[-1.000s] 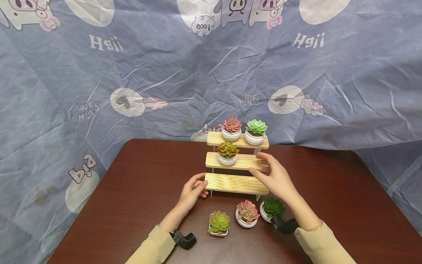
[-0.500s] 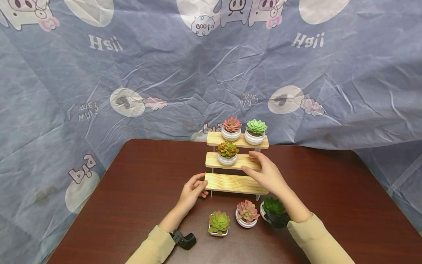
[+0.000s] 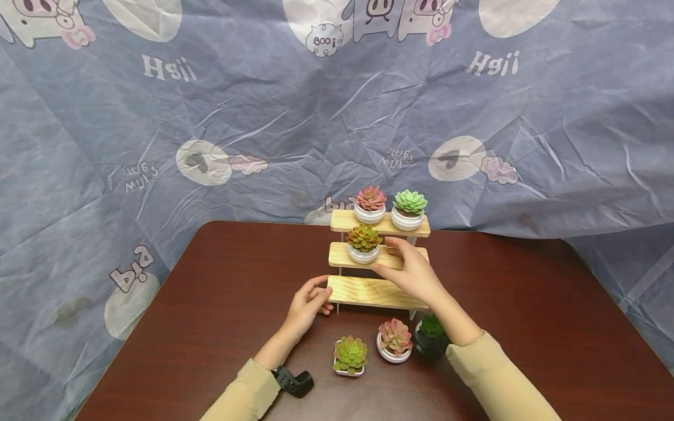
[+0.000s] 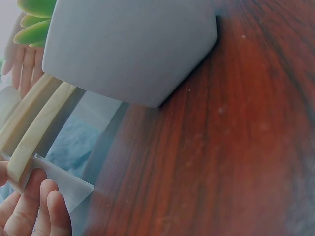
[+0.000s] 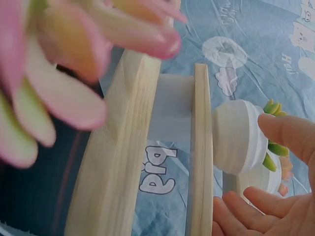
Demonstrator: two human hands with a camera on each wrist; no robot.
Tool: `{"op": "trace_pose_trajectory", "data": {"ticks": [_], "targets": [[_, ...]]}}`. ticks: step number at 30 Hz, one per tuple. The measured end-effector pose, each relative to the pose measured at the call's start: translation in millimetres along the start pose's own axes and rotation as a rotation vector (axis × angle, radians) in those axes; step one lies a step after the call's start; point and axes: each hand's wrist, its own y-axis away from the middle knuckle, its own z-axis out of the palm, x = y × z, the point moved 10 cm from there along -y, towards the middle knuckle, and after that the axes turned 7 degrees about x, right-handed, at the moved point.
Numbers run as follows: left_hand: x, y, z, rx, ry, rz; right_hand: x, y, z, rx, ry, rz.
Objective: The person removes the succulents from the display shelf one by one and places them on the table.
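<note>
A three-tier wooden plant stand (image 3: 379, 292) stands on the table. My left hand (image 3: 310, 301) pinches the left end of its lowest shelf, thumb on top and fingers at the clear side support (image 4: 66, 184). On the middle shelf sits an olive-and-red succulent in a white pot (image 3: 363, 255). My right hand (image 3: 413, 272) is beside that pot on its right, thumb and fingers spread apart; in the right wrist view the thumb (image 5: 288, 132) overlaps the pot's rim. A red succulent (image 3: 371, 202) and a mint-green succulent (image 3: 409, 204) stand on the top shelf.
In front of the stand are a yellow-green succulent in a square pot (image 3: 350, 355), a pink succulent (image 3: 395, 339) and a dark green succulent (image 3: 433, 326), partly hidden by the right wrist's black camera (image 3: 430, 345). A blue printed cloth (image 3: 295, 117) hangs behind the table (image 3: 237, 263).
My right hand has moved left along the middle shelf, up to the olive-and-red succulent's pot. My left hand has stayed on the lowest shelf's end.
</note>
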Motion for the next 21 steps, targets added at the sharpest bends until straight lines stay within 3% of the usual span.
{"op": "trace_pose_trajectory", "data": {"ticks": [21], "targets": [[-1.2,-0.8,-0.3,0.006,0.003,-0.003,-9.9,-11.0,15.2,0.021,0.022,0.025]]}}
